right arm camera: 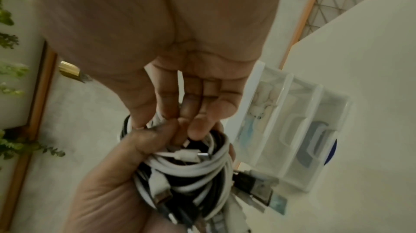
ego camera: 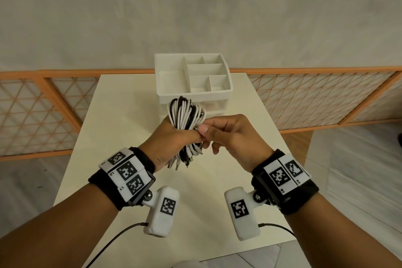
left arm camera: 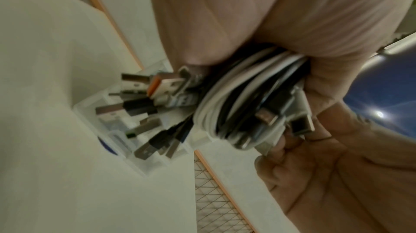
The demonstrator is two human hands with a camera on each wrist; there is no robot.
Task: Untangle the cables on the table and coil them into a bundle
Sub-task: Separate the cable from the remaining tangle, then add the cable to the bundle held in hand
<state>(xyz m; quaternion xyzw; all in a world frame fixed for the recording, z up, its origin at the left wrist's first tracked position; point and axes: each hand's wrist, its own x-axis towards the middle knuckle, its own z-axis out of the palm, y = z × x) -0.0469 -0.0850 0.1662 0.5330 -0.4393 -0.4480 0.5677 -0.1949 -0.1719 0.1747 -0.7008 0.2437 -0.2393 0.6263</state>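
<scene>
The bundle of cables (ego camera: 185, 115), black and white strands looped together, is sitting in the air above the middle of the table (ego camera: 121, 115), not touching it, and you are holding it upright in your left hand (ego camera: 167, 139). Your left fingers are curling round the middle of the loops, gripping them tight, while the plugs (left arm camera: 144, 98) are hanging out in a bunch below your fist. Your right hand (ego camera: 230, 135) is meeting the bundle from the right side; its thumb and fingertips (right arm camera: 171, 112) are pressing together and pinching a white strand at the top of your left fist. In the right wrist view a loose white plug (right arm camera: 191, 155) is lying across the coil just under those fingertips. Beyond your hands, at the far edge of the table, a white organizer (ego camera: 193, 76) with open compartments on top and clear drawers below is standing.
</scene>
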